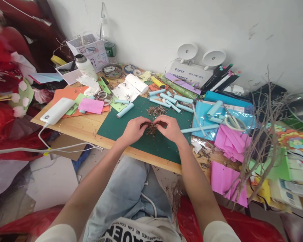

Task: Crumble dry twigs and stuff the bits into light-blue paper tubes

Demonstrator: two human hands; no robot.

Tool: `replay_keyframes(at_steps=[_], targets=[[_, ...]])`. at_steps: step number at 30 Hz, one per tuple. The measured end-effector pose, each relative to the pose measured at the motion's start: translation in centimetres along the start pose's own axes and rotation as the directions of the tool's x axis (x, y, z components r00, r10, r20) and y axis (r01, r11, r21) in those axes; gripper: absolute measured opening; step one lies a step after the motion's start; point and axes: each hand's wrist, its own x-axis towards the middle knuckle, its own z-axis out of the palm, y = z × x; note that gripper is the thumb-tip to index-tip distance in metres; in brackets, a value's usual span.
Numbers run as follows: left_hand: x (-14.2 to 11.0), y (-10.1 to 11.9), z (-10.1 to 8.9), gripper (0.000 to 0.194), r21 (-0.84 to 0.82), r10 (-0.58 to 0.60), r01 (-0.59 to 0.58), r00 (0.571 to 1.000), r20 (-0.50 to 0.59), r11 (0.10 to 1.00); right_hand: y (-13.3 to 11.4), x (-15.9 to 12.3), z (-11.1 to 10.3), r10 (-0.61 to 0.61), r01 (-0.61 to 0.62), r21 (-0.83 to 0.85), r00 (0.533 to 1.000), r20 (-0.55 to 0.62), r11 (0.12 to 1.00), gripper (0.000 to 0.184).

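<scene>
Over a dark green cutting mat (113, 124), my left hand (136, 129) and my right hand (169, 128) meet with fingertips pinched. Between them is a bit of brown, dry plant scraps, perhaps twig pieces; its exact kind is too small to tell. Just beyond my fingers lies a loose pile of short brown twig bits (156, 111), and more crumbs are scattered on the mat under my hands. Several pale blue paper tubes (183, 98) lie behind the pile, with one single tube (125, 110) to its left.
At left are a white power bank (57, 111) with a cable, a white bottle (86, 66) and a pink paper (91, 106). Scissors (233, 121), pink crepe paper (231, 143) and bare branches (264, 144) crowd the right. A twin-head emergency light (192, 72) stands by the wall.
</scene>
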Motion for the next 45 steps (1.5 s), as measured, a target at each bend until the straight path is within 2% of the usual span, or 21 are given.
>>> replay_keyframes(at_steps=[2, 4, 6, 9, 12, 14, 17, 19, 21, 23, 25, 29, 34, 38, 40, 42, 45], targets=[[-0.1, -0.1, -0.3, 0.034, -0.027, 0.004, -0.004, 1.0, -0.01, 1.0, -0.1, -0.1, -0.6, 0.039, -0.039, 0.073, 0.999, -0.007, 0.997, 0.019], [-0.2, -0.3, -0.6, 0.041, 0.014, 0.01, -0.01, 1.0, 0.005, 1.0, 0.0, -0.1, -0.9, 0.085, -0.085, 0.082, 0.996, 0.0, 0.993, 0.024], [-0.3, -0.5, -0.6, 0.04, 0.109, -0.003, 0.004, 1.0, -0.007, 0.994, 0.2, 0.0, -0.9, 0.128, -0.129, -0.006, 0.991, -0.036, 0.992, 0.028], [-0.3, -0.5, 0.0, 0.028, 0.268, -0.005, 0.017, 0.999, -0.046, 0.963, 0.7, 0.1, -0.4, 0.139, -0.153, -0.203, 0.987, -0.082, 0.967, 0.024], [0.0, -0.3, 0.8, 0.021, 0.349, 0.011, 0.002, 0.999, -0.035, 0.937, 1.0, 0.2, 0.2, 0.126, -0.113, -0.293, 0.992, 0.025, 0.949, 0.019], [0.2, -0.1, 1.2, 0.017, 0.358, 0.006, -0.003, 1.0, -0.007, 0.934, 1.0, 0.2, 0.4, 0.111, -0.084, -0.307, 0.991, 0.074, 0.948, 0.01], [0.3, 0.0, 1.2, 0.018, 0.28, 0.0, 0.011, 0.999, -0.04, 0.96, 0.8, 0.2, 0.0, 0.096, -0.089, -0.175, 0.995, 0.034, 0.981, 0.009], [0.2, 0.0, 0.8, 0.02, 0.191, -0.02, 0.042, 0.993, -0.112, 0.981, 0.6, 0.1, -0.4, 0.141, -0.141, 0.011, 0.99, -0.018, 0.99, 0.012], [0.2, -0.1, 0.4, 0.022, 0.13, -0.06, 0.08, 0.986, -0.153, 0.988, 0.4, 0.0, -0.9, 0.205, -0.199, 0.151, 0.979, -0.022, 0.968, 0.022], [0.2, -0.2, -0.1, 0.024, 0.109, -0.095, 0.112, 0.984, -0.151, 0.988, 0.3, -0.1, -1.2, 0.227, -0.224, 0.178, 0.974, 0.002, 0.958, 0.028], [0.2, -0.3, -0.2, 0.027, 0.104, -0.105, 0.119, 0.986, -0.13, 0.987, 0.2, -0.1, -1.2, 0.218, -0.216, 0.126, 0.976, -0.006, 0.968, 0.029], [0.2, -0.2, 0.1, 0.03, 0.085, -0.053, 0.059, 0.995, -0.081, 0.995, 0.1, 0.0, -0.5, 0.162, -0.162, 0.015, 0.982, -0.101, 0.987, 0.026], [0.4, 0.2, 0.6, 0.029, 0.115, 0.099, -0.095, 0.995, -0.027, 0.989, -0.2, 0.2, 0.7, -0.022, 0.024, 0.045, 0.998, -0.057, 0.999, 0.021], [0.4, -0.1, 0.3, 0.028, 0.128, 0.09, -0.084, 0.995, -0.04, 0.988, -0.2, 0.2, 0.5, -0.027, 0.028, 0.0, 0.986, -0.162, 1.0, 0.013], [0.3, -0.4, 0.0, 0.029, 0.175, 0.061, -0.054, 0.998, -0.033, 0.983, -0.1, 0.2, 0.0, 0.019, -0.022, -0.022, 0.991, -0.129, 1.0, 0.013], [0.1, -0.6, -0.2, 0.033, 0.233, 0.036, -0.031, 0.999, -0.019, 0.972, 0.1, 0.1, -0.4, 0.071, -0.075, -0.071, 0.996, -0.049, 0.995, 0.017], [-0.1, -0.5, -0.1, 0.033, 0.278, 0.014, -0.016, 1.0, 0.01, 0.96, 0.7, 0.1, -0.4, 0.115, -0.099, -0.21, 0.991, 0.062, 0.973, 0.032]])
